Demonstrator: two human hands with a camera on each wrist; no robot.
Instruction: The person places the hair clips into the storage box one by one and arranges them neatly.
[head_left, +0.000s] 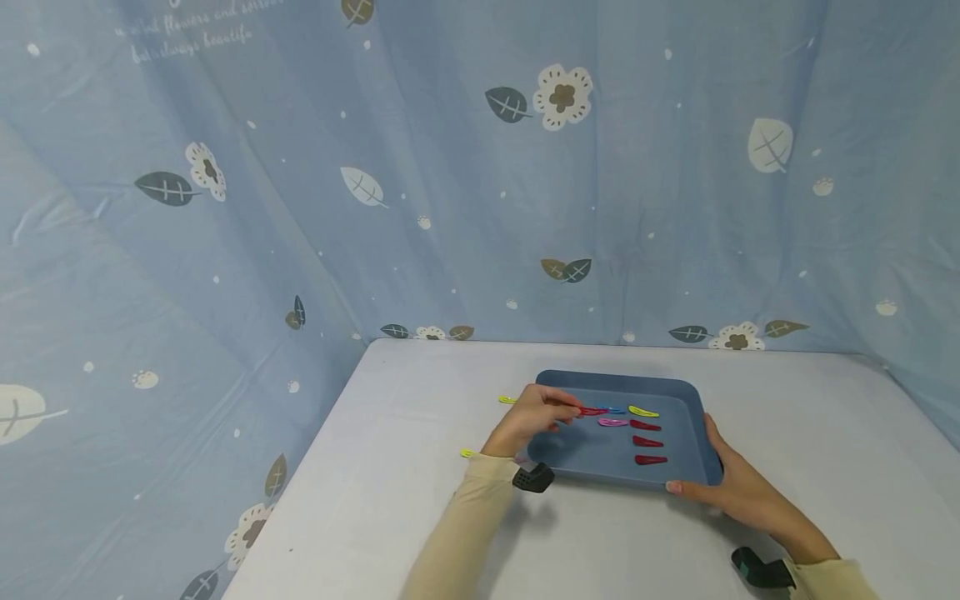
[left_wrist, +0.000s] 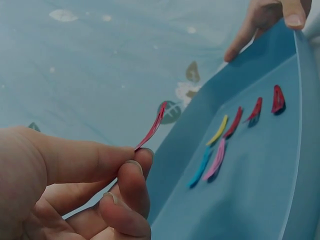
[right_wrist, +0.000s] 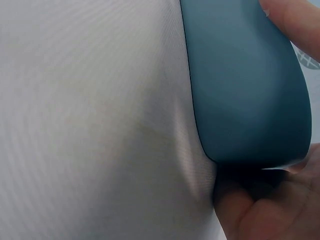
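Observation:
My left hand (head_left: 572, 410) pinches one end of a red hair clip (head_left: 592, 411) between thumb and forefinger, over the left part of a blue tray (head_left: 585, 454). In the left wrist view the red hair clip (left_wrist: 152, 126) sticks up from my left hand (left_wrist: 137, 156) above the tray (left_wrist: 260, 200). Several clips lie in the tray: blue (left_wrist: 200, 167), pink (left_wrist: 216, 160), yellow (left_wrist: 218, 130) and three red ones (left_wrist: 256, 109). My right hand (head_left: 712, 468) grips the tray's near right corner (right_wrist: 245, 85), thumb on the front rim.
The tray rests on a white table (head_left: 420, 467). Two yellow clips (head_left: 507, 400) (head_left: 468, 453) lie on the table left of the tray. A blue flower-print cloth (head_left: 480, 167) hangs behind and along the left side.

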